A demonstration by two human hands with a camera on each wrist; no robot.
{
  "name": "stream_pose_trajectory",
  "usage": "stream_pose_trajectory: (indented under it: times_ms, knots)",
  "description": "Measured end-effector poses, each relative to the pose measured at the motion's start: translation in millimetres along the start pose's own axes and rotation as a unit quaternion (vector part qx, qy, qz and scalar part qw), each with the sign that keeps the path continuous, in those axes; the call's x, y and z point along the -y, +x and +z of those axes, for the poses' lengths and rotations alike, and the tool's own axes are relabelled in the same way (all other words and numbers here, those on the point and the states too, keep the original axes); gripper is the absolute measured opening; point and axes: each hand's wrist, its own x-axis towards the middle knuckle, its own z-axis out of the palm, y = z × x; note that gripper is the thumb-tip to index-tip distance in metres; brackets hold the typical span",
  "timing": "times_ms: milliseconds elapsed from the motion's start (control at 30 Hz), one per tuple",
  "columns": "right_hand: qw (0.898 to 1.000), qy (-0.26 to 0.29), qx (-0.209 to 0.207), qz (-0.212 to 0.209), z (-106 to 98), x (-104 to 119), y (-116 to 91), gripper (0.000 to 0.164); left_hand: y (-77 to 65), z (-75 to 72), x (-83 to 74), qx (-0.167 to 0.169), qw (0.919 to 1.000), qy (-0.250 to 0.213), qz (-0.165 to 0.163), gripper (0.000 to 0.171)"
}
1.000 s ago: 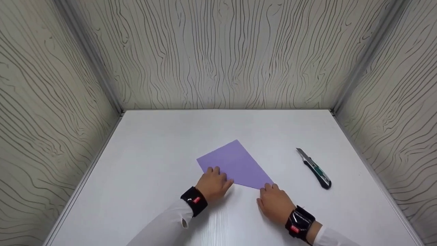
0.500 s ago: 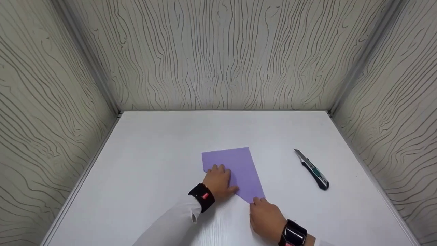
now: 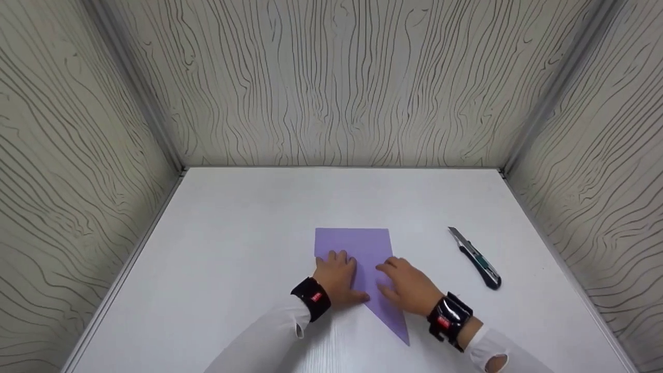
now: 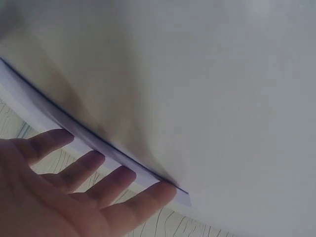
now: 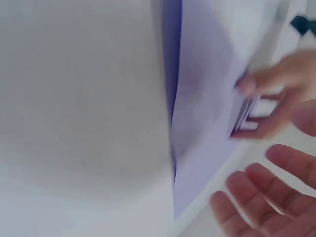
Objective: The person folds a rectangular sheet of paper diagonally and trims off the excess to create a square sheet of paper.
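A folded sheet of purple paper (image 3: pixel 357 241) lies on the white table, its narrow tip pointing toward the near side. My left hand (image 3: pixel 337 280) rests on the sheet's left part, fingers spread and thumb out to the right. In the left wrist view, extended fingertips touch the paper (image 4: pixel 98 143) along its edge. My right hand (image 3: pixel 406 284) is over the sheet's right edge with fingers loosely bent. The right wrist view shows these fingers (image 5: pixel 276 192) relaxed with nothing between them, and the paper's slightly lifted folded edge. Whether the right fingertips touch the sheet, I cannot tell.
To the right lies a utility knife (image 3: pixel 475 259) with a black and green handle, blade pointing to the back left. The white tabletop (image 3: pixel 248 217) is bounded by wood-grain panels (image 3: pixel 331 93) at the back and both sides.
The purple paper has turned clockwise, so its tip now points to the near side. My right hand has let go of that tip and moved up along the right edge; my left hand shifted slightly right.
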Motion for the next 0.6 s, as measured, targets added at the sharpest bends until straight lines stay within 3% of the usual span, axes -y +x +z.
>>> stream_pose_trajectory:
  times_ms: [167,333,600]
  knots:
    - [0.998,0.038,-0.025,0.052,-1,-27,23,0.066,2.7,-2.3,-8.8,0.013,0.9997,0.015,0.017,0.107]
    - [0.994,0.052,0.027,0.096,6,-49,36,0.097,5.9,-0.5,-15.3,0.017,0.9987,0.043,0.023,0.109]
    - [0.991,0.053,0.072,0.103,20,-63,47,0.113,4.9,-4.1,-16.7,0.013,0.9979,0.056,0.03,0.106]
